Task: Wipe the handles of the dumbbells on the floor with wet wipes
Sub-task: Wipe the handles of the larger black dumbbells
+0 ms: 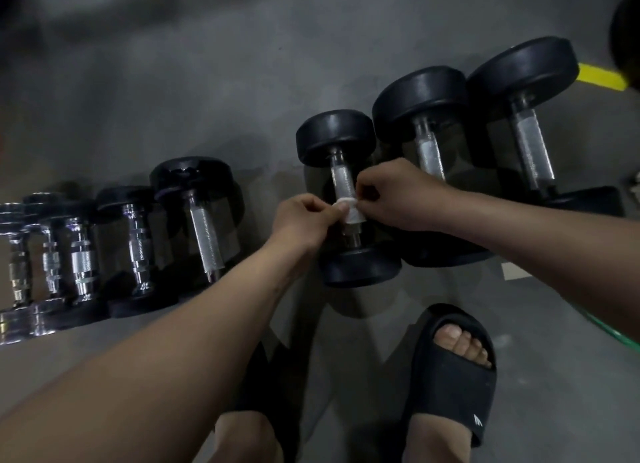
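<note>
My left hand (304, 220) pinches the wet wipe (349, 212) from nine o'clock, my right hand (398, 199) from three; it wraps the handle (341, 180) near end, dumbbell (334, 137) on the floor (207, 81) at twelve.

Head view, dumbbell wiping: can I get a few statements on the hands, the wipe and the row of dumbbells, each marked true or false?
1. The left hand and right hand both pinch the white wipe, which is wrapped on the handle of a black dumbbell. True.
2. The wipe sits at the far end of that handle, against the far weight. False: it is on the near part of the handle, towards the person.
3. That dumbbell is the rightmost in the row. False: two larger black dumbbells lie to its right.
4. A black open-toed sandal shows on one foot. True.
</note>
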Demonstrator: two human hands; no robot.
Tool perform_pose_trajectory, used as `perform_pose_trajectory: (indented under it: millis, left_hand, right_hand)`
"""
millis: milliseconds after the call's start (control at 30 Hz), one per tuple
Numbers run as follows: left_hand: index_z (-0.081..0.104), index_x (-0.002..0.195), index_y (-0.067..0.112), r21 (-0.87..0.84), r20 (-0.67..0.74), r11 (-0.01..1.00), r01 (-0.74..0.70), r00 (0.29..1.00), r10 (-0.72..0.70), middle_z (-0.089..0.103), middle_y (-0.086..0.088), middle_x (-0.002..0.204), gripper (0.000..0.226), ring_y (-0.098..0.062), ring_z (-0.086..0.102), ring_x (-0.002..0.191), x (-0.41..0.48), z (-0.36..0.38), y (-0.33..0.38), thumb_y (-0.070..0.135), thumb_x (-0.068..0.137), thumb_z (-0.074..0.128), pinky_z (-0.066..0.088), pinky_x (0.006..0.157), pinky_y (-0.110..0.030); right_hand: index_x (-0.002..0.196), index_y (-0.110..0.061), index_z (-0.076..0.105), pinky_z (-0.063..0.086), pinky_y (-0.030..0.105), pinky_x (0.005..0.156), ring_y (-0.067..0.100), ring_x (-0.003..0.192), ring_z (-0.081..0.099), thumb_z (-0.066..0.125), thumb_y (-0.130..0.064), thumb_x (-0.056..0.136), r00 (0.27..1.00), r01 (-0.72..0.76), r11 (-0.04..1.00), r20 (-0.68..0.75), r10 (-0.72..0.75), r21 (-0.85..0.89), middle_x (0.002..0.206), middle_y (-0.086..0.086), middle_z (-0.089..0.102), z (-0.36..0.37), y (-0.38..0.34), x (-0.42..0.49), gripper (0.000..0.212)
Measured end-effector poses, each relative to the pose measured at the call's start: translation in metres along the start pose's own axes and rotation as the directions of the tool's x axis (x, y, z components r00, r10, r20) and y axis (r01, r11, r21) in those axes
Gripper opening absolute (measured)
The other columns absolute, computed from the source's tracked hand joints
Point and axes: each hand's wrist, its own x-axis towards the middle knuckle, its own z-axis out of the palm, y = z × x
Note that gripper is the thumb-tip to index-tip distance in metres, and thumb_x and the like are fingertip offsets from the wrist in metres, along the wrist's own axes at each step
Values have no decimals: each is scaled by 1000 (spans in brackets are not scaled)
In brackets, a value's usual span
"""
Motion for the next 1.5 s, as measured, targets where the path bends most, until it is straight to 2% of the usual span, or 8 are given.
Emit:
perform_pose_trajectory:
  millis: [200,400,700,800,1033,1200,1300,1500]
  left_hand:
    - [60,69,10,-14,-146,997,-76,987,73,70,-16,75,28,-25,65,67,26,7,40,20,83,82,61,75,-52]
    - [67,72,14,401,-97,908,-123,980,176,71,-2,67,44,-23,70,68,0,9,9,56,80,75,60,71,-44]
    - [67,69,10,587,-248,790,-176,891,382,57,3,56,36,-13,59,57,5,33,43,40,88,69,30,42,-16]
    - [64,85,14,542,-252,816,-199,888,384,65,2,78,28,-15,61,73,-14,36,19,41,91,61,35,55,-25]
    - [58,94,12,455,-272,873,-177,906,325,62,2,84,25,-4,55,62,-15,46,26,34,87,68,29,38,-15]
    - [55,70,18,441,-325,883,-162,888,325,54,8,68,34,0,48,58,-5,42,29,40,92,69,34,47,-7]
    - [60,68,15,349,-358,922,-165,886,294,63,-1,68,35,-20,65,70,19,36,42,41,88,72,43,58,-25]
    - [66,84,13,393,-85,913,-114,984,159,71,0,73,42,-11,64,61,4,21,8,55,82,72,46,53,-25]
  right_hand:
    - [79,-15,72,49,31,68,21,78,63,62,-28,86,960,-102,994,-256,109,41,80,3,70,0,-7,24,18]
    - [77,-21,66,55,35,73,23,82,66,66,-35,83,996,-83,988,29,88,-132,86,1,70,-3,-3,9,15]
    - [71,-16,62,47,31,68,28,82,62,56,-27,88,978,-196,968,34,203,-160,80,5,64,-25,4,16,21]
    - [62,-21,50,45,31,66,26,77,58,54,-26,87,974,-201,968,76,215,-153,72,-1,56,-27,8,9,26]
    - [65,-23,48,39,29,65,24,78,57,53,-25,90,982,-135,975,104,155,-176,75,-2,55,-25,4,2,26]
    - [71,-22,52,42,30,68,24,82,58,53,-26,91,990,-99,980,86,115,-172,86,4,63,-21,5,-4,20]
    - [79,-23,60,44,29,69,28,88,64,53,-29,91,994,-67,988,79,79,-142,93,6,69,-15,2,-7,15]
    - [98,-18,69,47,30,73,32,97,65,51,-35,95,984,15,975,178,25,-220,103,10,71,-13,2,-17,25]
